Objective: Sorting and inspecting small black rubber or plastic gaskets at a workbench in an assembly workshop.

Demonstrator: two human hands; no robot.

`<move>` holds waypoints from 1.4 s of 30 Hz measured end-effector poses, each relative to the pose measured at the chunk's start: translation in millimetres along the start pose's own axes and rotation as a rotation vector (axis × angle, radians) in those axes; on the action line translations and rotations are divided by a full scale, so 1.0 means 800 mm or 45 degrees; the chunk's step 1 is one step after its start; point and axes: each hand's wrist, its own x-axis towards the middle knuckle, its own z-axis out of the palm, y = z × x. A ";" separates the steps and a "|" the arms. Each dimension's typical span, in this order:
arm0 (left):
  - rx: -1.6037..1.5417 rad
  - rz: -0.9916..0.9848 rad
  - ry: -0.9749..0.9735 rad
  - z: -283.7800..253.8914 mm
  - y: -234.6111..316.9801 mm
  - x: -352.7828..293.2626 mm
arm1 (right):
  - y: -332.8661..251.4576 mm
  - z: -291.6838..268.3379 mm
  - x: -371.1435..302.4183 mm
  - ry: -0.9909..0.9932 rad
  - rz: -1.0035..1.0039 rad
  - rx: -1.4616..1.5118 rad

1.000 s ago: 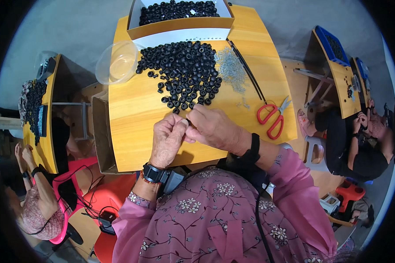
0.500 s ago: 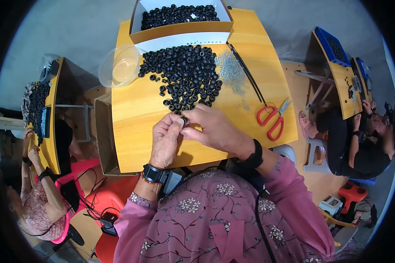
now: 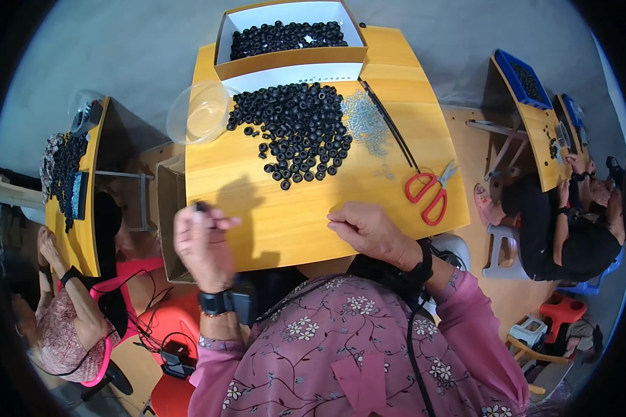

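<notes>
My left hand (image 3: 205, 243) is raised over the table's front left edge, slightly blurred. Thumb and finger pinch a small black round piece (image 3: 202, 207). Above the front right part of the tabletop, my right hand (image 3: 372, 231) has its fingers curled closed; whether anything is in them is hidden. Beyond both hands lies a heap of small black ring-shaped pieces (image 3: 292, 125), thinning toward me. Small clear or silvery bits (image 3: 366, 125) are spread right of the heap. Red-handled scissors (image 3: 431, 194) lie nearest my right hand, blades pointing away to the right.
At the yellow table's (image 3: 292, 240) far side stands an open box (image 3: 290, 67) of black pieces. A clear round tub (image 3: 200, 111) sits left. Two thin black rods (image 3: 389, 125) lie right. A cardboard box (image 3: 171, 215) stands beside the table. Other people work at tables on both sides.
My hands were together over the near end of the heap. Now they are apart: the left has moved left and toward me with a black piece, the right has shifted right.
</notes>
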 end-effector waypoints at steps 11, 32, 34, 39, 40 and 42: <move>0.508 0.037 0.671 -0.089 0.019 0.015 | 0.003 0.004 -0.007 0.090 -0.008 0.024; 1.631 0.424 -0.594 0.103 -0.079 0.033 | 0.006 -0.004 -0.010 0.095 0.023 0.145; 1.633 0.433 -0.608 0.107 -0.081 0.029 | 0.005 -0.007 -0.012 0.067 0.062 0.160; 1.629 0.516 -0.581 0.100 -0.077 0.028 | 0.011 0.000 -0.013 0.097 0.040 0.196; 1.622 0.555 -0.565 0.100 -0.075 0.029 | 0.012 0.000 -0.013 0.096 0.038 0.200; 1.610 0.624 -0.555 0.098 -0.074 0.028 | 0.012 -0.002 -0.014 0.111 0.012 0.185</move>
